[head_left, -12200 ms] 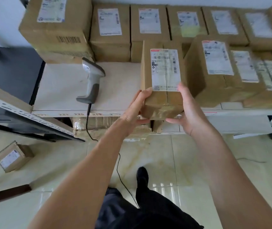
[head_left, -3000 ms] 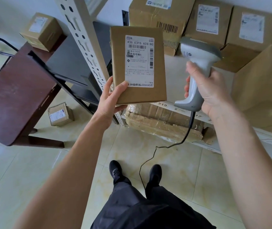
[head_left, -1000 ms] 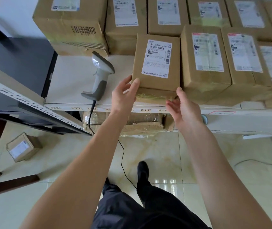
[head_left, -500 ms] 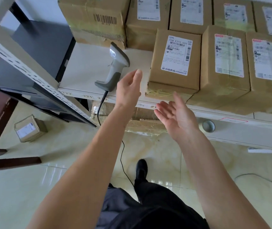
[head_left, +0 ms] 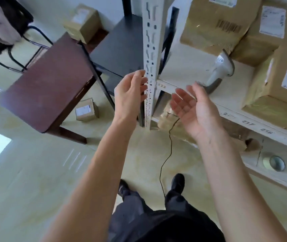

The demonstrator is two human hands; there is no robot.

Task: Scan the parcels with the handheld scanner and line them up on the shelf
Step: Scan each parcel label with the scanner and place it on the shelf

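The grey handheld scanner (head_left: 220,70) lies on the white shelf (head_left: 188,70), its black cable trailing down to the floor. Brown labelled parcels (head_left: 277,84) stand in rows on the shelf at the right. One small parcel (head_left: 82,21) sits on the dark brown table (head_left: 48,81) at the upper left; another small parcel (head_left: 86,110) lies on the floor under it. My left hand (head_left: 130,95) hangs in the air in front of the shelf's perforated post (head_left: 150,55), fingers loosely bent, holding nothing. My right hand (head_left: 193,109) is palm up and empty, just below the scanner.
A black side surface (head_left: 120,49) stands between table and shelf. A chair with hanging clothes (head_left: 1,21) is at the far left. A tape roll (head_left: 274,163) lies on the lower shelf board. More wrapped parcels sit under the shelf. My feet stand on the tiled floor.
Both hands have left the parcel set on the shelf and drawn back empty. My view has swung left, bringing the table, the post and the two small parcels into sight.
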